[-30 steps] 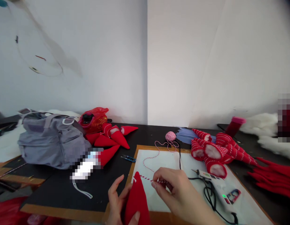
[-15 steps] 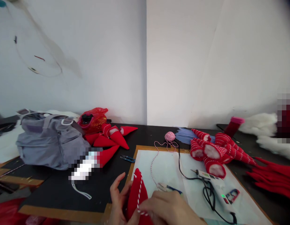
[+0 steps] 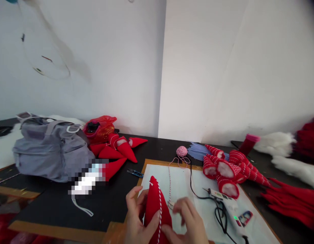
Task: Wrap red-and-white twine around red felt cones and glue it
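In the head view, my left hand (image 3: 140, 218) is closed around a red fabric cone (image 3: 153, 203), which stands tip up. Its thumb presses on the cone's front. A red-and-white twisted cord (image 3: 160, 206) runs down the cone from near its tip. My right hand (image 3: 188, 222) is at the cone's right side, its thumb touching the fabric and its curled fingers apart from the thumb. From a ball of the same cord (image 3: 182, 151), a strand trails down to behind the cone. The cone's lower end is out of frame.
White sheet (image 3: 157, 173) on the black table. At right lie a corded glue gun-like tool (image 3: 229, 206), small snippers (image 3: 245, 218), cord-wrapped stuffed cones (image 3: 228, 169) and red fabric pieces (image 3: 294, 201). At left are a grey backpack (image 3: 52, 152), plain red cones (image 3: 127, 152) and blue snippers (image 3: 135, 173).
My right hand has let go of the cord on the cone, and its fingers have lifted to the right. The cord now lies straighter down the front. The camera view has shifted slightly.
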`<state>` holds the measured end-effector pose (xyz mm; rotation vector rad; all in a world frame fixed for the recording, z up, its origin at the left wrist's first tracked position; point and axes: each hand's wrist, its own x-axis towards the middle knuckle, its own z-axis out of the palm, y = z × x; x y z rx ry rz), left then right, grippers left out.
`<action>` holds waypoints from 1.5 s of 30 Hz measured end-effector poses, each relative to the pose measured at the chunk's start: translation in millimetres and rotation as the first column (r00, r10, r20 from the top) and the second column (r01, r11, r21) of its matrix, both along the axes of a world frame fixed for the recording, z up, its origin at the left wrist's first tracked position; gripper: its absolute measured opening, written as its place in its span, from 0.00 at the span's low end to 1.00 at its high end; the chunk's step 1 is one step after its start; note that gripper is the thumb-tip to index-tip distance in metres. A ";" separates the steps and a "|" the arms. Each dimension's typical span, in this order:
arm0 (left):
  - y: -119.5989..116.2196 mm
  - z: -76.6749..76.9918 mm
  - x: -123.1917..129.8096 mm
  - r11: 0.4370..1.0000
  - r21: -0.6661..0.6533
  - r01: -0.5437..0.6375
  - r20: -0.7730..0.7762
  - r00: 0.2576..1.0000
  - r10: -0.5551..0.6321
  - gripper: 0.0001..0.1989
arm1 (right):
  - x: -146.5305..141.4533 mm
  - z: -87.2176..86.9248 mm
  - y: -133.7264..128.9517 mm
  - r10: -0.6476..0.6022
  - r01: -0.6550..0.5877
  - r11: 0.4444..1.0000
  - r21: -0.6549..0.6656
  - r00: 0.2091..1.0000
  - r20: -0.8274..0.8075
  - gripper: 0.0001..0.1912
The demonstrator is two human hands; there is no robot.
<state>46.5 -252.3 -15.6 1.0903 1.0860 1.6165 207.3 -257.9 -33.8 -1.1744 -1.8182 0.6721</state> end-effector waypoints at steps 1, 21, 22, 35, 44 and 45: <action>1.4 0.0 3.1 1.000 0.002 0.023 0.024 0.999 -0.023 0.33 | -3.0 -8.1 6.6 -0.033 0.034 0.999 0.011 0.996 -0.082 0.22; 23.0 4.4 28.2 0.975 -0.043 0.216 -0.272 0.937 -0.219 0.15 | 9.3 -24.4 11.4 -0.295 0.299 0.953 -0.047 0.885 -0.361 0.26; 23.4 3.0 28.7 0.974 -0.039 0.225 -0.265 0.937 -0.227 0.16 | 10.5 -24.6 9.9 -0.288 0.282 0.956 -0.078 0.862 -0.416 0.27; 16.7 -2.3 47.9 0.949 -0.036 0.312 -0.177 0.933 -0.313 0.18 | 13.7 -15.7 -7.9 -0.109 -0.049 0.975 -0.215 0.741 -0.663 0.37; 16.0 -0.8 48.2 0.929 -0.080 0.360 -0.127 0.921 -0.368 0.19 | 21.0 -15.9 -11.4 -0.132 -0.320 0.902 -0.291 0.436 -0.890 0.38; 15.7 -1.7 48.2 0.924 -0.083 0.373 -0.110 0.918 -0.380 0.18 | 22.2 -17.8 -11.7 -0.147 -0.323 0.892 -0.316 0.452 -0.880 0.36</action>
